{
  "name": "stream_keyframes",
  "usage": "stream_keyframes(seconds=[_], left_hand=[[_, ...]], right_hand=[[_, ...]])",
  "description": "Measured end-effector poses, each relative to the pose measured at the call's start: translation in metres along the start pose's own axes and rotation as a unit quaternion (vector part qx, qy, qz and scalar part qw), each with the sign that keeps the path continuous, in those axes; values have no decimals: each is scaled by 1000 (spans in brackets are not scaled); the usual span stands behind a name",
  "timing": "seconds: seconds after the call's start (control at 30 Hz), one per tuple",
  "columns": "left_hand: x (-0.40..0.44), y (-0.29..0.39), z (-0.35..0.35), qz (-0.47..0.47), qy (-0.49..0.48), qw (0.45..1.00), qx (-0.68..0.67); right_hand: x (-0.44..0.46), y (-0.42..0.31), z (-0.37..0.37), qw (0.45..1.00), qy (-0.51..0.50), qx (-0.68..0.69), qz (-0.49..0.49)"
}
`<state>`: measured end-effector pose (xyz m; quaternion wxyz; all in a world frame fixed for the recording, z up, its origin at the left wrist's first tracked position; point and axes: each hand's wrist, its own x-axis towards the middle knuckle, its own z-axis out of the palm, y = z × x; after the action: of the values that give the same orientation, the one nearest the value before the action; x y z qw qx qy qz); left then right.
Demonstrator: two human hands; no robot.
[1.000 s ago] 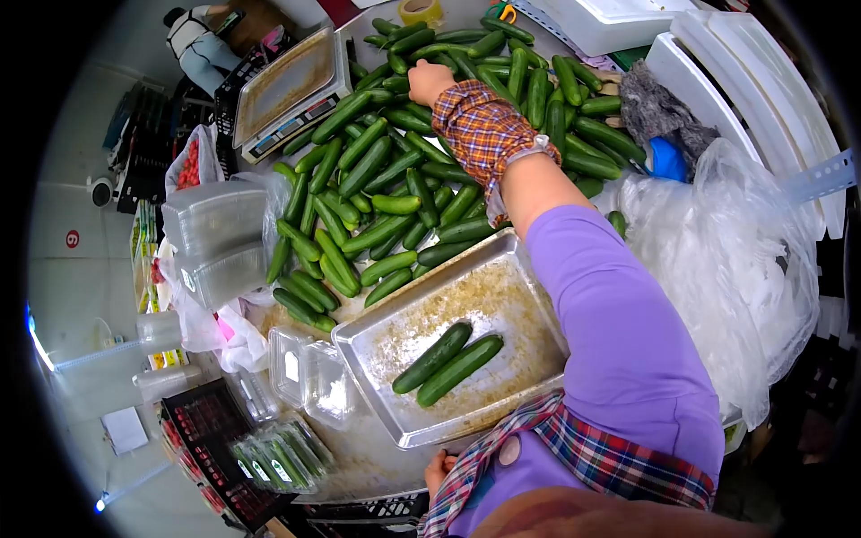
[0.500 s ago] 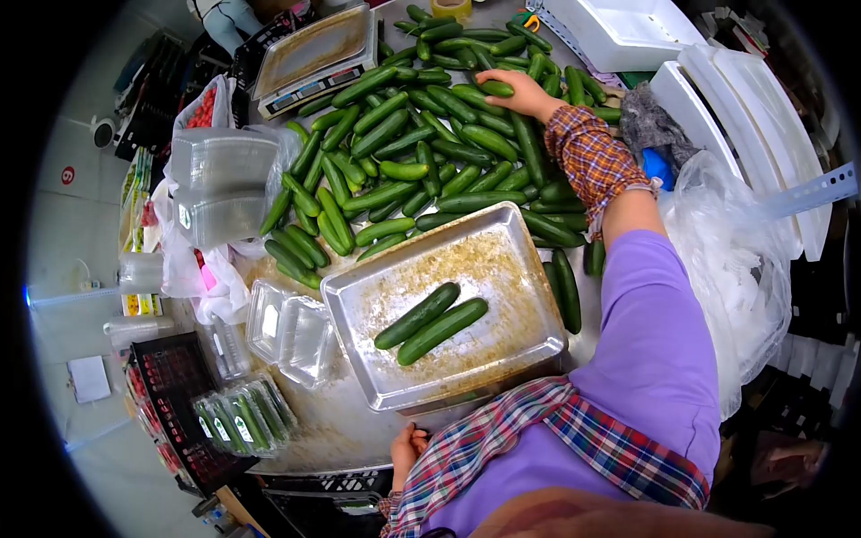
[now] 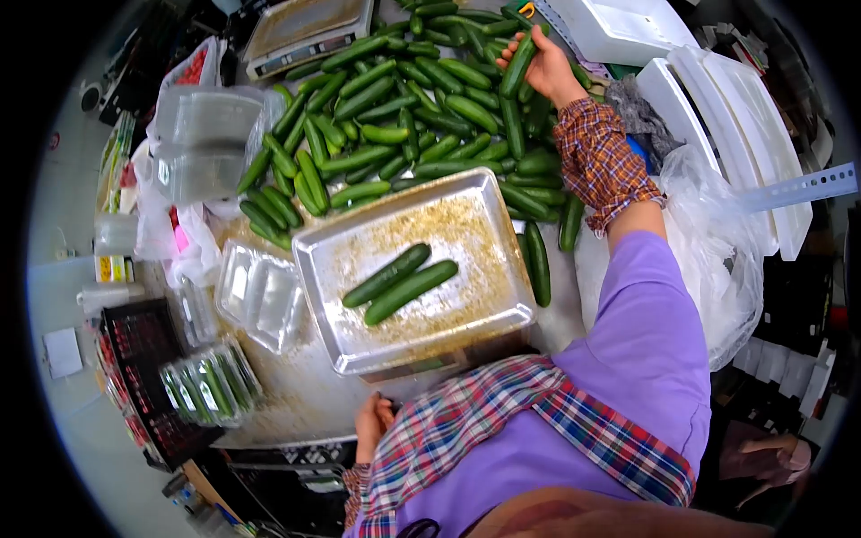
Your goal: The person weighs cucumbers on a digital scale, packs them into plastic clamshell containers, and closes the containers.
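Note:
My right hand [image 3: 549,70], above the back right of the heap, is closed round a cucumber [image 3: 517,67]. Many green cucumbers [image 3: 368,99] lie piled across the table. Two cucumbers [image 3: 411,292] rest side by side in a metal tray [image 3: 525,314] in front of me. My left hand [image 3: 373,418] is low at the table's front edge, its fingers curled; whether they hold anything is too small to make out. An open clear plastic box [image 3: 260,294] lies left of the tray.
Stacked clear boxes [image 3: 204,121] stand at the left, with packed cucumbers [image 3: 212,384] and a black crate [image 3: 148,377] nearer me. A scale [image 3: 305,40] is at the back. White foam boxes [image 3: 628,31] and a plastic bag [image 3: 708,242] are at the right.
My right hand has moved from the back middle of the heap to the right and now holds a cucumber raised. The view has shifted, so the tray appears further left and higher.

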<state>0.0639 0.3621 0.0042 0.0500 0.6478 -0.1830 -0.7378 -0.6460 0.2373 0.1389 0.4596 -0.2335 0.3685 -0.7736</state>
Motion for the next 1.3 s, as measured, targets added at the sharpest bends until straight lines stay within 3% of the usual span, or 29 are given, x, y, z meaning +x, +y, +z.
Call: stream_keyframes(seconds=[0.07,0.13,0.23,0.33,0.4,0.47,0.5,0.53,0.6,0.7,0.8,0.93,1.13,1.2,1.23,1.27,1.3], left_hand=[[-7,7,8,-14,-9,999,-40],[-20,12,16,43,-31,999,-9],[-18,11,16,26,2,1000,-1],[-16,10,14,19,-2,1000,8],[-12,6,11,30,-7,999,11],[-10,3,11,42,-10,999,16],[-12,2,12,47,-10,999,19],[-11,1,11,60,-16,998,12],[-24,6,18,73,-9,997,22],[-33,3,20,121,-18,992,31],[-36,-1,22,144,-15,989,29],[-38,-6,20,175,-26,984,16],[-26,-17,16,229,-30,973,8],[-24,-20,18,233,-38,972,-1],[-13,-22,16,242,-46,969,-5],[-15,-20,14,241,-49,969,-12],[-20,-17,14,235,-60,970,-23]], right_hand=[[2,8,6,998,42,-47,29],[23,17,-34,974,89,-97,187],[-35,16,60,928,140,-298,176],[-63,18,81,902,106,-375,189],[-70,20,70,872,54,-465,142],[-72,21,61,822,99,-532,178],[-75,24,40,834,39,-531,147],[-58,21,11,828,27,-516,219],[-82,12,42,829,81,-501,235],[-87,5,29,888,99,-398,209],[-95,-4,35,902,114,-357,215],[-122,-16,58,883,90,-393,241],[-150,5,61,831,90,-518,180],[-139,13,31,785,97,-595,139],[-127,16,4,635,71,-768,29],[-127,19,-10,565,102,-817,-44],[-128,18,-21,544,108,-830,-51]])
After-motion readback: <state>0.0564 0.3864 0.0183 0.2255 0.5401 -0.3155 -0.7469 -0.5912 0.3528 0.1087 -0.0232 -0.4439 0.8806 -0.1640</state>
